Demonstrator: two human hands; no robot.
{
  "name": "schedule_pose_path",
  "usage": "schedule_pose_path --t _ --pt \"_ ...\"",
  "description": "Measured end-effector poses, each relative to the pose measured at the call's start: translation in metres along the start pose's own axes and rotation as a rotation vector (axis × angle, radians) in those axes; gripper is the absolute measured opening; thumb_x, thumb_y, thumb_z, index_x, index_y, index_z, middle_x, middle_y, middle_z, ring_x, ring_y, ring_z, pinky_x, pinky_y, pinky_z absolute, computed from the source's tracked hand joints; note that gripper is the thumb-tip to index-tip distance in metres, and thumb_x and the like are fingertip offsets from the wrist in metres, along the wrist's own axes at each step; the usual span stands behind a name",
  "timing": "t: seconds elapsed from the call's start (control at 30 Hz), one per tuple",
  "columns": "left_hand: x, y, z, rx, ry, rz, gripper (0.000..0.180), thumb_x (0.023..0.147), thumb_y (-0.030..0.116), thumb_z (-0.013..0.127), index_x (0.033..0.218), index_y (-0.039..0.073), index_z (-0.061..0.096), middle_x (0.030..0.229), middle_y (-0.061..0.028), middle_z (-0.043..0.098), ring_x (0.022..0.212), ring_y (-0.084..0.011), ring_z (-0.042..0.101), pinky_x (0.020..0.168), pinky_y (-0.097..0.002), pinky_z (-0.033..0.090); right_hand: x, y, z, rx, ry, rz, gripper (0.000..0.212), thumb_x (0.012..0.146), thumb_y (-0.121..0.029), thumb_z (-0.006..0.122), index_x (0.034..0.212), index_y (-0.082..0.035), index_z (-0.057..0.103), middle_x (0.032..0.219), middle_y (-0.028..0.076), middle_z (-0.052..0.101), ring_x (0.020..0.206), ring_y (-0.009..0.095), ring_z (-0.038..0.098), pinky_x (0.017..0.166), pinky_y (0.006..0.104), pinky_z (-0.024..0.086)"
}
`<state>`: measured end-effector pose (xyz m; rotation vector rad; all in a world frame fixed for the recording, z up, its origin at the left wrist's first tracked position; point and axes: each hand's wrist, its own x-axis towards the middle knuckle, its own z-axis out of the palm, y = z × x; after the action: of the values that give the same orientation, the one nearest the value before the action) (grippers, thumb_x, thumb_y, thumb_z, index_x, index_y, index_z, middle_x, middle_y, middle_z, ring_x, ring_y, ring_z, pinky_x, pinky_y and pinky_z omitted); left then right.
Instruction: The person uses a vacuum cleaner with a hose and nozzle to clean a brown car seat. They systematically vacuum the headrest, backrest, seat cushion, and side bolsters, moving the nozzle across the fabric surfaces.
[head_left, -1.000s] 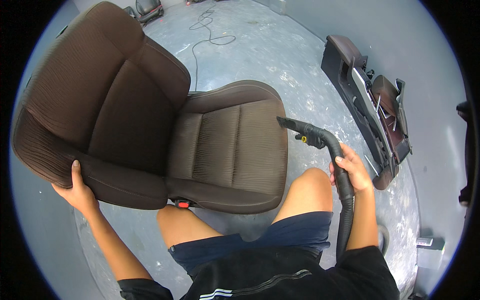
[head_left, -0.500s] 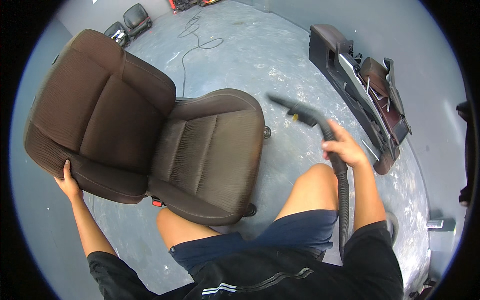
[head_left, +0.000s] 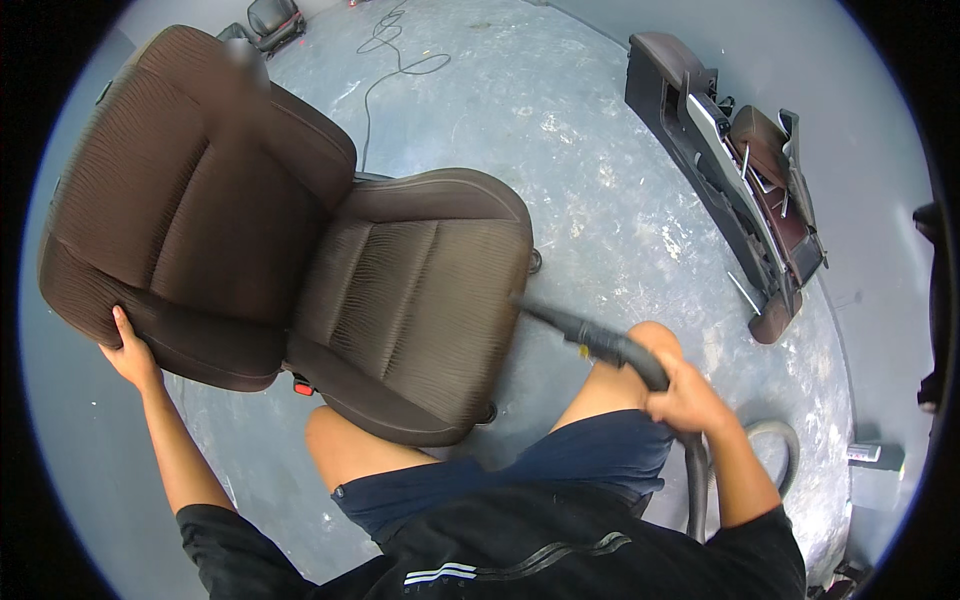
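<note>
Head cam shows me R hand (head_left: 690, 395) wrapped round a blk plastic vac wand (head_left: 612, 347), long axis slanting up-left, blurred nozzle tip (head_left: 545, 315) by the front edge of a brown fabric car seat (head_left: 415, 290), contact unclear, w/ L hand (head_left: 132, 355) pinching the backrest (head_left: 150, 220) side, some fingers hidden.

Left hand (head_left: 132, 358) outstretched — right hand (head_left: 692, 394) blurred, apparently curled.
</note>
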<state>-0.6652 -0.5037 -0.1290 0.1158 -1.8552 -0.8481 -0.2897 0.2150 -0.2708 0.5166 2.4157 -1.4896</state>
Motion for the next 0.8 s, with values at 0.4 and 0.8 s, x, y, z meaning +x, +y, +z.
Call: schedule_pose_path --t 0.4,0.8 --pt "0.054 -0.079 0.019 0.205 -0.015 -0.281 0.105 0.082 0.072 0.085 0.158 0.006 0.055 0.153 -0.0162 0.063 0.139 -0.0316 0.060 0.116 -0.0443 0.046 0.032 -0.005 0.000 0.347 0.230 0.041 0.055 0.085 0.000 0.075 0.138 -0.001 0.059 0.080 0.001 0.060 0.063 0.014 0.068 0.055 0.0325 0.054" --pt "0.116 -0.152 0.040 0.045 -0.193 -0.513 0.093 0.091 0.059 0.085 0.160 0.007 0.050 0.152 -0.0138 0.063 0.133 -0.0297 0.063 0.111 -0.0461 0.052 -0.043 -0.026 0.066 0.125 -0.168 0.111 0.045 0.083 -0.007 0.081 0.125 -0.001 0.063 0.080 0.007 0.068 0.068 0.016 0.068 0.066 0.0347 0.056"
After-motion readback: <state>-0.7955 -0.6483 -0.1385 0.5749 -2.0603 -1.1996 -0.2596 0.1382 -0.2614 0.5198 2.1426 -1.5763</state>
